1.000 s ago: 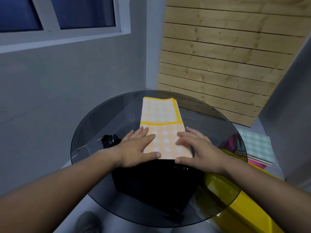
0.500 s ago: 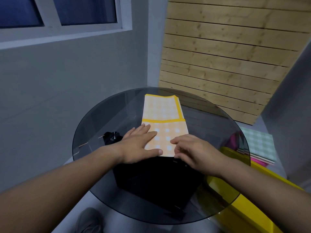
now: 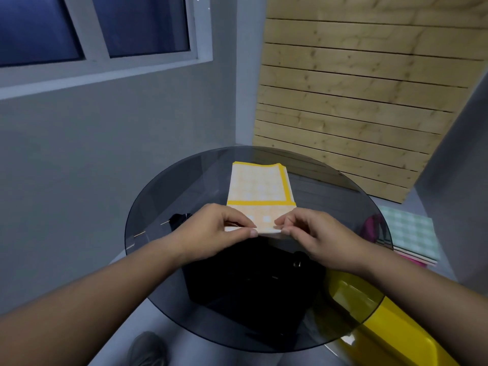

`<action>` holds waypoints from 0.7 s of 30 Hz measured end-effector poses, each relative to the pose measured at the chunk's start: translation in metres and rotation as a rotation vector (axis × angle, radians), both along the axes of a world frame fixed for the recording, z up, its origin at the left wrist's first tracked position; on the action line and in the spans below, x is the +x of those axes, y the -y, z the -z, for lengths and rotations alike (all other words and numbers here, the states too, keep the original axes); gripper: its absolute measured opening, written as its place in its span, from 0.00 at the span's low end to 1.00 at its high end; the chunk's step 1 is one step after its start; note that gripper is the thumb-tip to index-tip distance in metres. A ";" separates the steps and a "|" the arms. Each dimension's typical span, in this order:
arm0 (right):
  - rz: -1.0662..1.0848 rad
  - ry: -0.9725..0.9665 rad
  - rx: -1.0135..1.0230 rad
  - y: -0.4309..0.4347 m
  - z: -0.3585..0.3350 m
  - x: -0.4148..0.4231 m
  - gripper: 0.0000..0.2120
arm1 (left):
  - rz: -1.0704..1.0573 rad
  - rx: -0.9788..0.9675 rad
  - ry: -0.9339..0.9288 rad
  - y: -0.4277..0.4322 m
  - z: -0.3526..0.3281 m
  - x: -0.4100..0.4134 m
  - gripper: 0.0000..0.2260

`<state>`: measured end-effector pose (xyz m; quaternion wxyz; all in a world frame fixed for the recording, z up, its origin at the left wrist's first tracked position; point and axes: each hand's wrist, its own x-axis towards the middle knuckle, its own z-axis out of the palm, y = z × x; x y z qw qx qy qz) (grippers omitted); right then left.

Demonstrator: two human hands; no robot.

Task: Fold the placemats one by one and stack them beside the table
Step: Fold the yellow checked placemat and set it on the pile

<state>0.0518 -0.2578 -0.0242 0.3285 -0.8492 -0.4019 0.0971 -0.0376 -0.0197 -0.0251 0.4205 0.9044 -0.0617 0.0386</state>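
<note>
Flat palms are gone: left hand (image 3: 211, 231) and right hand (image 3: 311, 233) now pinch the orange placemat's (image 3: 260, 191) near edge between fingertips, lifting — next fold starting.

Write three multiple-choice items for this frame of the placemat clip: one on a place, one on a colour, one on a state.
1. Where is the stack of folded placemats?
A. On the glass table
B. Off the table, to the person's right
C. On the windowsill

2. What colour is the border of the placemat on the table?
A. Yellow
B. Blue
C. Black

3. What are the hands doing?
A. Resting flat on the glass
B. Both pinching the placemat's near edge
C. Only one touches it

Answers: 1 B, the stack lies beyond the rim of the glass table. 2 A, a yellow band frames the mat. 3 B, left hand and right hand both grip the lifted edge with their fingers.
</note>
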 end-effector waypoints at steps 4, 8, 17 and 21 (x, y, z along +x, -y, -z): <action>0.037 -0.066 0.160 -0.001 -0.019 -0.008 0.03 | -0.074 0.022 0.115 0.005 -0.016 -0.006 0.05; 0.108 -0.151 0.375 0.006 -0.030 -0.009 0.04 | -0.113 -0.067 0.225 0.006 -0.031 -0.004 0.07; 0.195 -0.331 0.283 0.006 0.007 0.014 0.11 | -0.318 -0.454 0.300 0.008 -0.057 0.017 0.03; 0.278 -0.269 0.199 -0.001 0.024 0.024 0.07 | -0.339 -0.637 0.072 0.004 -0.038 0.022 0.22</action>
